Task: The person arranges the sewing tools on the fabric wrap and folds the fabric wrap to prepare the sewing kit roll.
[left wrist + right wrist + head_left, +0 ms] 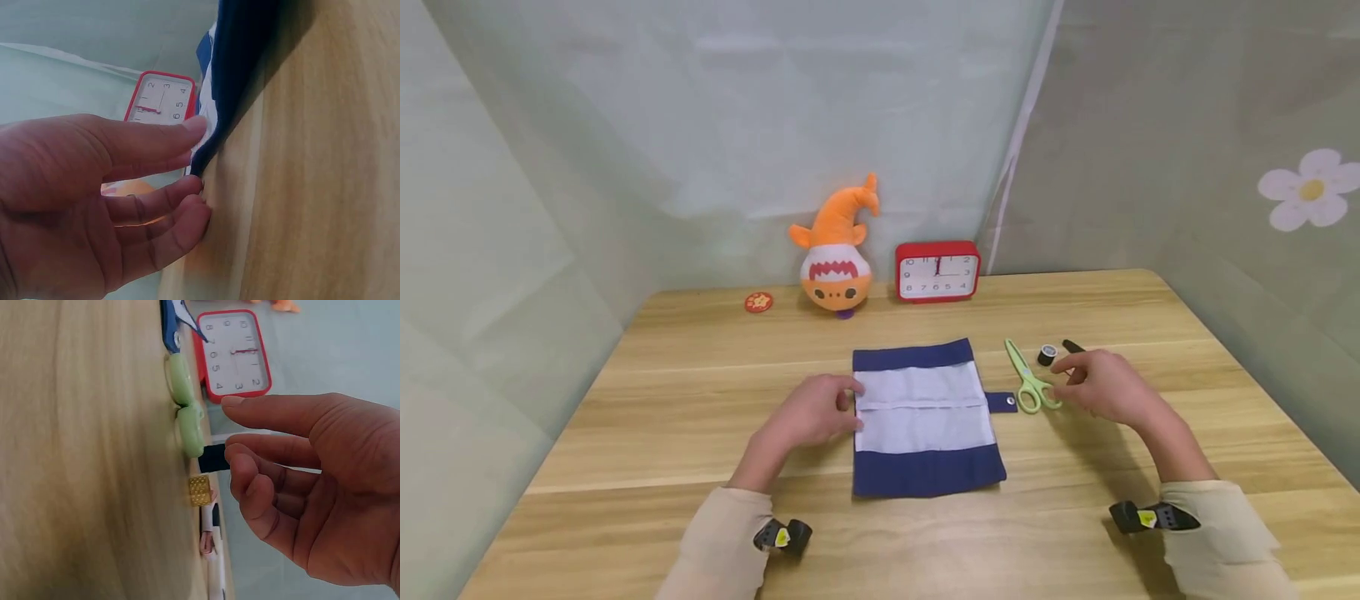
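Observation:
An unfolded fabric pouch (pixel 925 473), navy with a white inside and a snap tab (pixel 1002 402), lies flat on the wooden table. At its left edge is my left hand (pixel 814 408), thumb and fingers apart and fingertips right at the fabric; the left wrist view has the navy edge (pixel 219 125) between thumb and fingers. My right hand (pixel 1105 386) hovers by the handles of the green scissors (pixel 1033 385), relaxed and holding nothing. Just beyond its fingertips stands a dark thread spool (pixel 1047 356). The right wrist view adds a gold thimble (pixel 200 490) below the hand.
A black-tipped tool (pixel 1072 346) lies partly hidden behind my right hand. Along the back stand a red clock (pixel 937 272) and an orange plush shark (pixel 837 250), with a round red patch (pixel 758 302) to their left. Curtains surround the table (pixel 700 350).

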Available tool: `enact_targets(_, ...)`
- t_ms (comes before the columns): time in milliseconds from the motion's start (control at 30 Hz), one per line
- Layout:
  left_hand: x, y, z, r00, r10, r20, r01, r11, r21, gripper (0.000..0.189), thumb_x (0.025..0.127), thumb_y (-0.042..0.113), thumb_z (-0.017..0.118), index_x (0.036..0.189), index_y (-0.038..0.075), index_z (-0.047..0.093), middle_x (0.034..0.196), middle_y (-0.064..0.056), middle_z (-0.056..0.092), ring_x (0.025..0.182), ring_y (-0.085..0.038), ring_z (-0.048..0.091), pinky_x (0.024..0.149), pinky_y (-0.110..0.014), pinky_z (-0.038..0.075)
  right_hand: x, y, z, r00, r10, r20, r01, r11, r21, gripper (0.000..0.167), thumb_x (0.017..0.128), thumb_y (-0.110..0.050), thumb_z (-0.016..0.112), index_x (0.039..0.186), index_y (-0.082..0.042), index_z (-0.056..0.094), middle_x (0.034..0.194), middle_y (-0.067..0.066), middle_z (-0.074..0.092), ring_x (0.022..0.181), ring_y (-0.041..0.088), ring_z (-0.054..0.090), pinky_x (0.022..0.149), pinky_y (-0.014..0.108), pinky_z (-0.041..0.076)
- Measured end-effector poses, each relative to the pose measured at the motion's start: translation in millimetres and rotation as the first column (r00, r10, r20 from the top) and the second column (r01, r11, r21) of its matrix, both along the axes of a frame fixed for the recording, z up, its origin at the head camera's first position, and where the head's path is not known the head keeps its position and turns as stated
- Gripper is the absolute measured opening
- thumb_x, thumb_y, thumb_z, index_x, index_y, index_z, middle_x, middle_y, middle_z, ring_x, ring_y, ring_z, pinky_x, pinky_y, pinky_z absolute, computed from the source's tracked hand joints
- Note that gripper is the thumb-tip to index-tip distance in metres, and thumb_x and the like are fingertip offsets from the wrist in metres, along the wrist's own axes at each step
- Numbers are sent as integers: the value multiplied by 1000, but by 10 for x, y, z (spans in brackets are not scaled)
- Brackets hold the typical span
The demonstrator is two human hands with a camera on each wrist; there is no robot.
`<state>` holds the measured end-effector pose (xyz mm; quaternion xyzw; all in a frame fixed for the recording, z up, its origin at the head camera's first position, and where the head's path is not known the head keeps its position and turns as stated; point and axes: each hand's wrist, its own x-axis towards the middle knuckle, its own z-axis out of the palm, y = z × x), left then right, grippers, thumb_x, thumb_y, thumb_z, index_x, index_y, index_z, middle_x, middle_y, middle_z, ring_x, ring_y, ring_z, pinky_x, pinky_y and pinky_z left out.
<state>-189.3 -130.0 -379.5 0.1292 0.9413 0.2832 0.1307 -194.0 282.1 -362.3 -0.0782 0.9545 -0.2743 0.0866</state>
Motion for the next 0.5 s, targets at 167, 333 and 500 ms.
enact_targets(167,2,3,-14,1000,-7,-4,7,1000,-7,43,87,11,85,128,7,72,89,-5,61,80,-20,54,71,-32,44,-24,17,-44,999,6,34,-6,1000,-11,44,92,-18,79,128,6,68,91,11,72,67,16,62,59,33,51)
enact_targets(333,-8,10,-26,999,-24,-24,23,999,-28,43,87,11,85,128,6,72,90,-5,62,82,-20,54,74,-33,44,-29,27,-83,998,12,55,-12,1000,10,43,90,-17,81,126,4,69,89,9,69,67,16,60,58,33,49)
enact_targets(500,-13,9,-51,999,-23,-26,22,999,-43,44,87,11,84,129,6,72,89,-5,60,83,-20,53,75,-33,43,-37,-12,-118,999,32,42,-34,998,46,41,86,-20,85,119,-1,71,80,5,63,67,16,56,58,31,46)
